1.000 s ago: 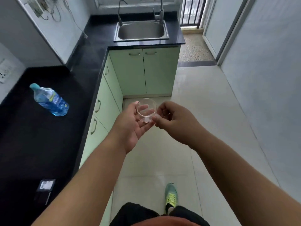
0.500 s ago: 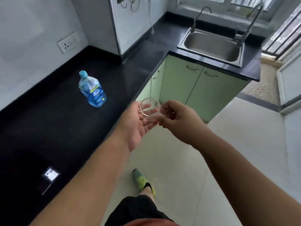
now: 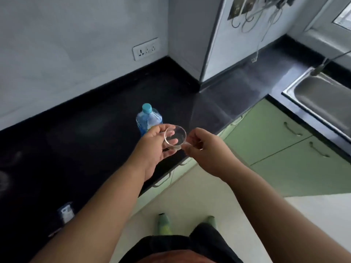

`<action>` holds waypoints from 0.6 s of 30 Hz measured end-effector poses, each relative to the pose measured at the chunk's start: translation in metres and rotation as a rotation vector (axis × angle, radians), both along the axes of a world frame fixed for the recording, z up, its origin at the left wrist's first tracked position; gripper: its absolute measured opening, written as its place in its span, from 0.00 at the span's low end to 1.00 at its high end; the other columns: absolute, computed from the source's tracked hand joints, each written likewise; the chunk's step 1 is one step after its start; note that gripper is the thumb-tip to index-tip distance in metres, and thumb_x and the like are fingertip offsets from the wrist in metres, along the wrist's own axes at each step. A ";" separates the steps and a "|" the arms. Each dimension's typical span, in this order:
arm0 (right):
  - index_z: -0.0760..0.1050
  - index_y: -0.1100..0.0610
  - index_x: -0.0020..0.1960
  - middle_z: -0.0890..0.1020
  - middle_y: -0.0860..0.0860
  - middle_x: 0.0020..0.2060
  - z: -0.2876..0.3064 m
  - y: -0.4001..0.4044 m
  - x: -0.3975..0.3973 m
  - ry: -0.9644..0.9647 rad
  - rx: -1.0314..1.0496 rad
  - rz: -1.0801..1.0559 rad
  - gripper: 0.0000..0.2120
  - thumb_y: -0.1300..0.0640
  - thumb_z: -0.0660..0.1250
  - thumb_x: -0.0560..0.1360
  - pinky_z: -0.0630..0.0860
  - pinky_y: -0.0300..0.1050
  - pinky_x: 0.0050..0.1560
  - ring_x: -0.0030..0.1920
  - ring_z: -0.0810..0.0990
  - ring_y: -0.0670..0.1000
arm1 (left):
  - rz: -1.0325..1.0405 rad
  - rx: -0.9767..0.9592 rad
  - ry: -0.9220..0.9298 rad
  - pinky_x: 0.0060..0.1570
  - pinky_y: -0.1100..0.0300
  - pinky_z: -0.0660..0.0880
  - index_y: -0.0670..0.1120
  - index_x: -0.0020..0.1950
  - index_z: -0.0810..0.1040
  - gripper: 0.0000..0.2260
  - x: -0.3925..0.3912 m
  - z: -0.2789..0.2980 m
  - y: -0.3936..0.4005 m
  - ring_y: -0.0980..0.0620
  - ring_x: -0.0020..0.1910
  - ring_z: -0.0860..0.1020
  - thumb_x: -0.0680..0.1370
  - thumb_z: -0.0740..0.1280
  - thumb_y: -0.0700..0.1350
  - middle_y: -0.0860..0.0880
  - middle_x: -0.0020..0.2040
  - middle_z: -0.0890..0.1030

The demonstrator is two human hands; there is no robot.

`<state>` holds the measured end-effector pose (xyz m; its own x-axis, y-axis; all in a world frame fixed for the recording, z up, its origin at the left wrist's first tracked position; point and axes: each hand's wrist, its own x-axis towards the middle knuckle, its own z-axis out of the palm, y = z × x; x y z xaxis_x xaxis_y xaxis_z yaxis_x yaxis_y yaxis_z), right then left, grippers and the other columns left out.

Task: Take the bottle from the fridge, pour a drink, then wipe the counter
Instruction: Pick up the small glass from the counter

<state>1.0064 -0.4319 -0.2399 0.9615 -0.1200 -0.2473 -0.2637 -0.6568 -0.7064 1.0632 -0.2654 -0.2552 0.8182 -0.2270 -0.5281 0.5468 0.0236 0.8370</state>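
Note:
A clear empty glass is held between both hands over the front edge of the black counter. My right hand pinches its base with curled fingers. My left hand cups the glass from the left, palm up, fingers loosely spread against its side. A blue water bottle with a light blue cap stands upright on the counter just behind my left hand, which hides its lower part.
A steel sink sits at the right. Pale green cabinet doors run under the counter. A wall socket and hanging cables are on the back wall. A small dark device lies near the counter's front left.
My view has turned left toward the counter. Both hands carried the glass from over the floor to over the counter's edge, close in front of the bottle. The grip looks the same.

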 end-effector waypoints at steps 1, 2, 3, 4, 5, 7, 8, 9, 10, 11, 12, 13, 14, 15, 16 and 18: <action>0.75 0.48 0.48 0.84 0.47 0.41 -0.003 0.000 0.015 0.007 0.001 0.033 0.06 0.47 0.71 0.79 0.80 0.47 0.44 0.42 0.82 0.50 | -0.010 0.042 -0.035 0.61 0.50 0.82 0.52 0.61 0.81 0.15 0.008 -0.005 0.003 0.51 0.60 0.84 0.85 0.60 0.36 0.50 0.64 0.82; 0.76 0.48 0.48 0.84 0.47 0.42 -0.007 0.000 0.030 0.013 0.006 0.066 0.06 0.47 0.71 0.79 0.81 0.48 0.45 0.43 0.83 0.50 | -0.035 0.099 -0.080 0.62 0.52 0.81 0.54 0.63 0.80 0.18 0.014 -0.009 0.008 0.53 0.61 0.83 0.84 0.61 0.34 0.52 0.65 0.81; 0.76 0.48 0.49 0.84 0.47 0.42 -0.011 0.002 0.048 0.020 0.015 0.115 0.07 0.47 0.71 0.79 0.81 0.48 0.46 0.44 0.83 0.51 | -0.053 0.160 -0.125 0.63 0.54 0.80 0.56 0.66 0.79 0.22 0.021 -0.013 0.012 0.56 0.62 0.82 0.83 0.62 0.31 0.54 0.66 0.80; 0.76 0.49 0.49 0.84 0.47 0.42 -0.015 0.004 0.064 0.026 0.021 0.164 0.07 0.47 0.72 0.79 0.81 0.47 0.45 0.44 0.83 0.50 | -0.069 0.227 -0.163 0.63 0.56 0.79 0.57 0.68 0.77 0.26 0.027 -0.017 0.017 0.58 0.62 0.81 0.81 0.62 0.29 0.55 0.66 0.80; 0.77 0.50 0.50 0.84 0.46 0.42 -0.019 0.006 0.079 0.028 0.027 0.211 0.08 0.47 0.72 0.79 0.79 0.44 0.43 0.43 0.83 0.48 | -0.081 0.295 -0.195 0.63 0.58 0.78 0.57 0.70 0.74 0.29 0.031 -0.020 0.022 0.60 0.62 0.80 0.79 0.64 0.28 0.56 0.65 0.80; 0.77 0.50 0.50 0.83 0.45 0.41 -0.026 0.012 0.104 0.028 0.023 0.313 0.07 0.48 0.72 0.79 0.74 0.38 0.39 0.39 0.80 0.43 | -0.067 0.420 -0.232 0.62 0.63 0.76 0.56 0.72 0.72 0.31 0.037 -0.019 0.028 0.64 0.60 0.78 0.75 0.70 0.30 0.60 0.62 0.79; 0.77 0.49 0.50 0.82 0.44 0.40 -0.028 0.016 0.115 0.035 0.014 0.372 0.07 0.48 0.72 0.79 0.71 0.35 0.38 0.38 0.78 0.41 | -0.034 0.458 -0.243 0.61 0.65 0.75 0.56 0.71 0.72 0.31 0.038 -0.020 0.030 0.66 0.60 0.77 0.74 0.74 0.33 0.61 0.62 0.79; 0.77 0.49 0.51 0.81 0.43 0.40 -0.030 0.019 0.123 0.047 0.003 0.428 0.06 0.48 0.72 0.79 0.70 0.34 0.38 0.38 0.77 0.41 | 0.013 0.484 -0.253 0.60 0.67 0.74 0.56 0.70 0.73 0.30 0.039 -0.021 0.032 0.69 0.59 0.76 0.73 0.78 0.38 0.62 0.62 0.79; 0.77 0.49 0.52 0.80 0.43 0.41 -0.031 0.023 0.131 0.060 -0.007 0.478 0.06 0.48 0.71 0.79 0.71 0.34 0.38 0.39 0.78 0.42 | 0.063 0.521 -0.262 0.58 0.69 0.73 0.56 0.69 0.73 0.29 0.040 -0.021 0.034 0.70 0.59 0.76 0.72 0.80 0.42 0.62 0.61 0.79; 0.77 0.48 0.53 0.80 0.43 0.41 -0.032 0.027 0.139 0.067 -0.016 0.524 0.06 0.48 0.71 0.80 0.73 0.34 0.38 0.40 0.79 0.43 | 0.101 0.574 -0.270 0.55 0.70 0.73 0.57 0.67 0.74 0.28 0.042 -0.021 0.035 0.70 0.57 0.77 0.71 0.81 0.46 0.62 0.59 0.80; 0.77 0.48 0.54 0.80 0.43 0.42 -0.033 0.031 0.147 0.074 -0.023 0.566 0.05 0.48 0.70 0.80 0.76 0.36 0.40 0.41 0.80 0.44 | 0.125 0.636 -0.275 0.52 0.72 0.72 0.57 0.66 0.74 0.27 0.043 -0.022 0.037 0.70 0.55 0.77 0.71 0.81 0.49 0.62 0.57 0.80; 0.77 0.48 0.54 0.81 0.44 0.43 -0.034 0.036 0.153 0.084 -0.020 0.597 0.05 0.49 0.69 0.81 0.77 0.37 0.41 0.42 0.81 0.45 | 0.146 0.690 -0.275 0.49 0.74 0.71 0.58 0.65 0.74 0.26 0.044 -0.025 0.039 0.70 0.54 0.77 0.71 0.81 0.50 0.62 0.56 0.80; 0.77 0.48 0.54 0.81 0.44 0.43 -0.035 0.040 0.157 0.096 -0.006 0.616 0.04 0.49 0.68 0.81 0.78 0.37 0.40 0.42 0.81 0.45 | 0.170 0.729 -0.265 0.49 0.73 0.71 0.58 0.64 0.74 0.26 0.044 -0.028 0.042 0.70 0.53 0.77 0.71 0.81 0.50 0.62 0.55 0.80; 0.77 0.47 0.55 0.81 0.45 0.44 -0.038 0.044 0.161 0.118 0.017 0.627 0.03 0.50 0.68 0.82 0.77 0.36 0.39 0.42 0.82 0.45 | 0.201 0.751 -0.250 0.50 0.71 0.73 0.57 0.65 0.74 0.26 0.043 -0.032 0.046 0.68 0.53 0.77 0.72 0.81 0.50 0.61 0.55 0.81; 0.77 0.46 0.56 0.82 0.45 0.45 -0.041 0.048 0.163 0.142 0.040 0.636 0.03 0.51 0.67 0.82 0.77 0.36 0.39 0.42 0.82 0.45 | 0.233 0.770 -0.229 0.52 0.67 0.76 0.56 0.65 0.75 0.25 0.042 -0.036 0.050 0.65 0.54 0.79 0.72 0.81 0.49 0.60 0.56 0.81; 0.78 0.45 0.61 0.83 0.46 0.47 -0.050 0.053 0.167 0.168 0.059 0.655 0.08 0.53 0.66 0.83 0.77 0.35 0.41 0.44 0.82 0.44 | 0.246 0.853 -0.198 0.52 0.62 0.77 0.54 0.65 0.76 0.24 0.043 -0.045 0.057 0.60 0.53 0.79 0.72 0.80 0.45 0.58 0.55 0.81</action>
